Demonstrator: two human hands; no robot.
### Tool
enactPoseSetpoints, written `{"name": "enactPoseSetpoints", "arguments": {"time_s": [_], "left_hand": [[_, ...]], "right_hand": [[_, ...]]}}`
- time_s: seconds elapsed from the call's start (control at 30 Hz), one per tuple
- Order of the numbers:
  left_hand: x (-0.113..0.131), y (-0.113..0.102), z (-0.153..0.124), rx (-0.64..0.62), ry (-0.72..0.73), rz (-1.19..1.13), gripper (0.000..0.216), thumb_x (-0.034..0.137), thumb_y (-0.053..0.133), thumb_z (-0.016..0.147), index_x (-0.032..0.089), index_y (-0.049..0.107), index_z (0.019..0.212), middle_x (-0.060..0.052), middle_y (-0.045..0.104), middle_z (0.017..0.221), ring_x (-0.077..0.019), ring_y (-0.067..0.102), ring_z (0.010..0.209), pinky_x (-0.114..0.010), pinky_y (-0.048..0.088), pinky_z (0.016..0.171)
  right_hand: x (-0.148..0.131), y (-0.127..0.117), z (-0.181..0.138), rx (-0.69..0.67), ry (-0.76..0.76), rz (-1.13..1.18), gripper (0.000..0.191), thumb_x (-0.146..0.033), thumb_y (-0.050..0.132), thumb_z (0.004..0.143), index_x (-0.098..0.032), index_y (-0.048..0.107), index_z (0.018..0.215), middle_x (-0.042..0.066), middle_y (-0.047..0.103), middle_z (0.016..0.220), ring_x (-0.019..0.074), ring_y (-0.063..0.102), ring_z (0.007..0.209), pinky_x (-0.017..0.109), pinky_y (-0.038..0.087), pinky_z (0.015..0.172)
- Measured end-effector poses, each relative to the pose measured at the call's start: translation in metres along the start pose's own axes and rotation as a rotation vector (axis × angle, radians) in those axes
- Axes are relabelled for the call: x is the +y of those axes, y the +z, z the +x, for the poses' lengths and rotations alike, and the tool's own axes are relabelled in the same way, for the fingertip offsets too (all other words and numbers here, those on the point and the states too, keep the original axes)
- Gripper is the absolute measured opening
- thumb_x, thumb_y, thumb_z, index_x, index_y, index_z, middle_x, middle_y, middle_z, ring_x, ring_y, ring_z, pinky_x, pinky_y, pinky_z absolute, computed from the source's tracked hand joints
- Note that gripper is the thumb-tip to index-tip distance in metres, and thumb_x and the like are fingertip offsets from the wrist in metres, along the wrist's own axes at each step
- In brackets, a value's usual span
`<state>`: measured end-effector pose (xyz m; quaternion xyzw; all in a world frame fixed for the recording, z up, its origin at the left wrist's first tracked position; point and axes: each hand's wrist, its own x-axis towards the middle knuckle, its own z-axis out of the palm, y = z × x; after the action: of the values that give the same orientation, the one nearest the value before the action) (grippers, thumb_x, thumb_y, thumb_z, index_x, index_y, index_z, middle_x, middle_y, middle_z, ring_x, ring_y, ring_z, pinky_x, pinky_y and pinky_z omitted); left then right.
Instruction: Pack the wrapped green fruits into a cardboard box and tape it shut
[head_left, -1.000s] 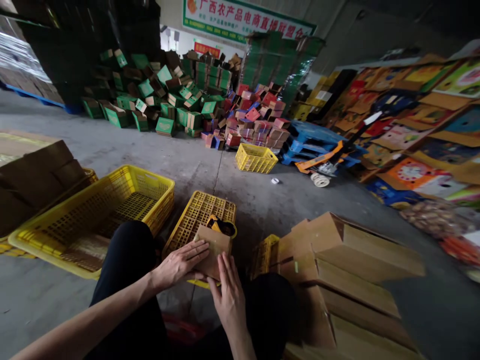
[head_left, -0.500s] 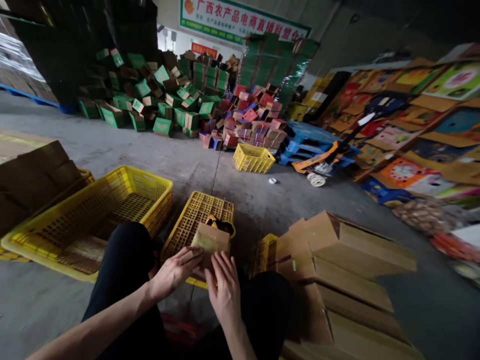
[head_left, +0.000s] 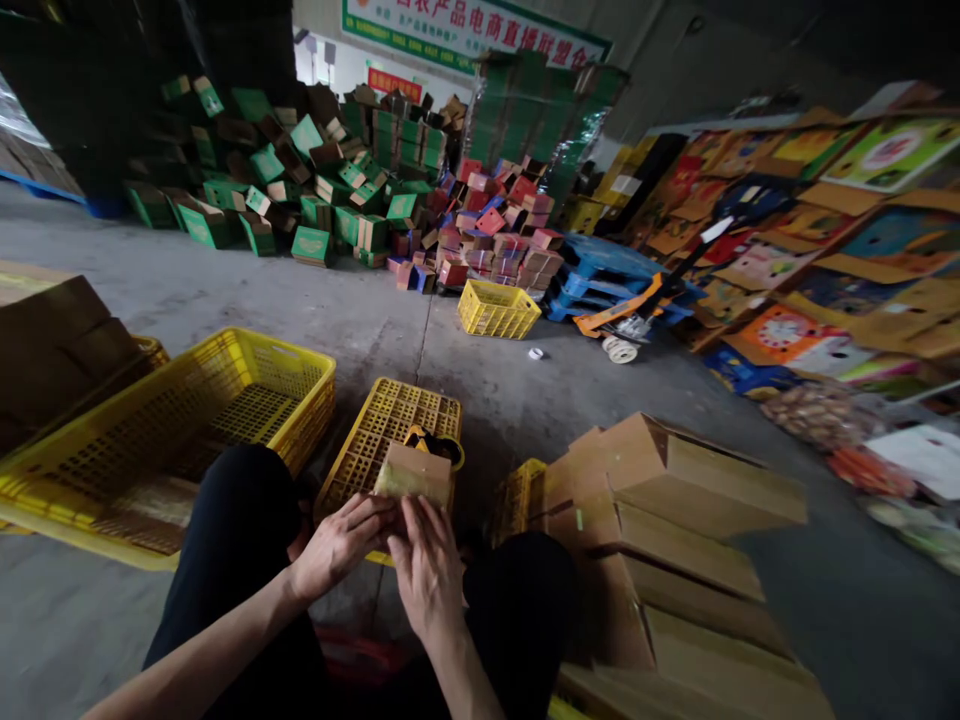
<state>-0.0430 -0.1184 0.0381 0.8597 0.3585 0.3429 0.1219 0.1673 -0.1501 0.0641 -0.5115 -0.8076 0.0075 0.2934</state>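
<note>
A small cardboard box [head_left: 415, 472] stands on an upturned yellow plastic crate [head_left: 375, 418] between my knees. My left hand [head_left: 341, 545] grips the box's near left edge, its fingers bent over the top. My right hand [head_left: 431, 565] has its fingers pressed together on the near right edge, with the thumb lower down. The two hands' fingertips almost meet, and they hide the near side of the box. Just behind the box lies a black and yellow object with a ring [head_left: 433, 441], which looks like a tape dispenser.
To the left is a large yellow crate [head_left: 300, 400] with something flat inside. Folded cardboard boxes [head_left: 675, 560] are stacked at my right knee. Farther off are another yellow crate [head_left: 499, 310], an orange pallet jack [head_left: 622, 310], blue pallets [head_left: 600, 262] and piled green boxes [head_left: 311, 242].
My right hand has shifted left along the box's near edge, closer to my left hand. The whole view has swung slightly to the right.
</note>
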Motion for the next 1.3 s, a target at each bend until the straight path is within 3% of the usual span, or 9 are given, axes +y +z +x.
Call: {"name": "enactPoseSetpoints", "arguments": {"time_s": [0.17,0.33,0.53,0.67,0.8,1.07,1.3], "left_hand": [[0.007,0.0,0.003,0.064,-0.016,0.001,0.029,0.029,0.054,0.11,0.022,0.068,0.134,-0.009,0.073,0.132,-0.0218,0.068,0.122,-0.034,0.061,0.102],[0.001,0.011,-0.006,0.141,-0.088,0.018,0.032,0.033,0.058,0.108,0.025,0.066,0.138,-0.011,0.069,0.132,-0.0249,0.068,0.121,-0.039,0.064,0.101],[0.0,0.025,-0.009,0.217,-0.192,0.035,0.047,0.04,0.059,0.106,0.026,0.056,0.151,-0.014,0.053,0.16,-0.0316,0.059,0.141,-0.046,0.062,0.108],[0.008,0.029,-0.004,0.245,-0.213,0.002,0.052,0.041,0.057,0.107,0.025,0.05,0.156,-0.014,0.054,0.16,-0.0307,0.063,0.139,-0.045,0.063,0.107],[0.011,0.031,0.004,0.287,-0.177,0.023,0.052,0.042,0.06,0.105,0.026,0.052,0.154,-0.012,0.059,0.156,-0.0333,0.054,0.148,-0.049,0.06,0.111],[0.012,0.033,0.027,0.175,-0.127,0.16,0.06,0.045,0.063,0.102,0.023,0.05,0.157,-0.016,0.063,0.147,-0.0376,0.052,0.146,-0.056,0.053,0.116],[0.006,0.033,0.037,0.093,-0.108,0.143,0.062,0.05,0.061,0.102,0.019,0.049,0.155,-0.017,0.062,0.143,-0.037,0.051,0.145,-0.052,0.053,0.116]], "right_hand": [[0.024,-0.012,-0.014,0.085,0.126,-0.031,0.05,-0.038,0.042,0.113,-0.024,0.05,0.16,0.011,0.071,0.144,0.0289,0.069,0.131,0.047,0.058,0.111],[0.025,-0.005,-0.018,0.155,0.206,0.071,0.049,-0.036,0.042,0.113,-0.026,0.052,0.16,0.009,0.072,0.142,0.024,0.074,0.125,0.033,0.063,0.102],[0.027,0.002,-0.023,0.197,0.297,0.195,0.048,-0.042,0.052,0.109,-0.021,0.062,0.152,0.012,0.07,0.144,0.0281,0.072,0.128,0.036,0.062,0.105],[0.029,0.007,-0.021,0.213,0.387,0.308,0.048,-0.043,0.053,0.108,-0.021,0.065,0.149,0.012,0.075,0.134,0.0302,0.077,0.117,0.035,0.067,0.094],[0.033,0.017,-0.011,0.242,0.416,0.37,0.05,-0.045,0.052,0.108,-0.018,0.066,0.147,0.014,0.076,0.132,0.0303,0.077,0.117,0.036,0.067,0.092],[0.041,0.017,-0.006,0.291,0.386,0.288,0.049,-0.046,0.048,0.11,-0.017,0.069,0.143,0.017,0.073,0.138,0.0301,0.075,0.122,0.04,0.065,0.098],[0.055,0.013,0.017,0.307,0.38,0.261,0.049,-0.045,0.04,0.113,-0.017,0.074,0.133,0.018,0.077,0.128,0.0271,0.076,0.116,0.039,0.063,0.1]]}}
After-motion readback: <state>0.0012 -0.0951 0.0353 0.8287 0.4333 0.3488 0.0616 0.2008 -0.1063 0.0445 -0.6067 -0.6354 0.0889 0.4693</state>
